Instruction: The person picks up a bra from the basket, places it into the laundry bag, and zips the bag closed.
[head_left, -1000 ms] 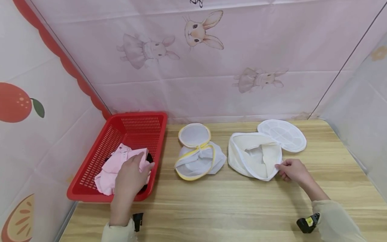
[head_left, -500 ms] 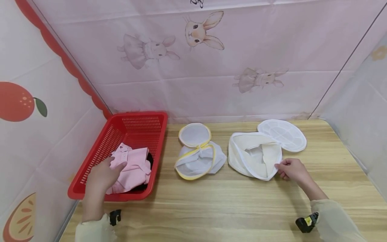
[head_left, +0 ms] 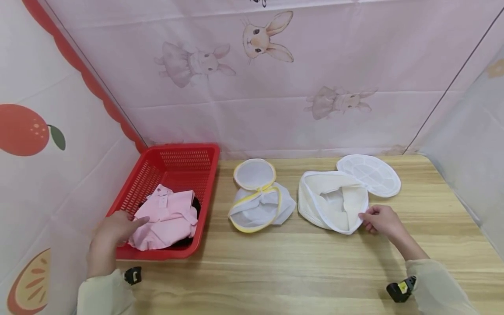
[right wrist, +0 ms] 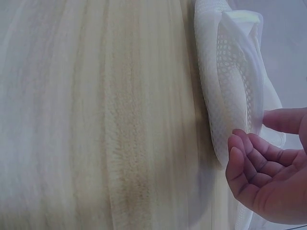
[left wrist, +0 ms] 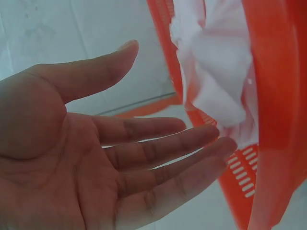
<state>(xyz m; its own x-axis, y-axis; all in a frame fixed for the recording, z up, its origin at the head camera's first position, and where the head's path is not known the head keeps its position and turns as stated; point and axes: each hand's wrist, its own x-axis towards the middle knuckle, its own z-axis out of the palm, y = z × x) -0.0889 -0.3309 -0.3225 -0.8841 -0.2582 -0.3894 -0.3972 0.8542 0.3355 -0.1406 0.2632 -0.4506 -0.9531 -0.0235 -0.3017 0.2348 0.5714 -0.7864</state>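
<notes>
My left hand (head_left: 113,229) is over the near left rim of the red basket (head_left: 215,183), fingers extended and nothing held in the left wrist view. Folded pink clothing (head_left: 165,221) lies inside the basket beside that hand, with something black (head_left: 195,204) partly hidden under it. On the right, my right hand (head_left: 381,220) pinches the white rim of a mesh laundry bag (head_left: 315,205) between thumb and fingers. This bag stands with its mouth open and a cream cloth (head_left: 354,199) inside. Its round lid (head_left: 369,175) is folded back on the table.
Between basket and white bag lies a smaller mesh laundry bag (head_left: 281,210) with yellow trim, unzipped, its round lid (head_left: 254,174) flipped back. A wall with rabbit prints (head_left: 267,118) rises behind the wooden table (head_left: 252,271), and another wall (head_left: 35,188) borders the basket's left side.
My left hand has moved left from above the pink clothing to the basket's left rim, uncovering more of the clothing. The right hand keeps its place at the white bag's rim.
</notes>
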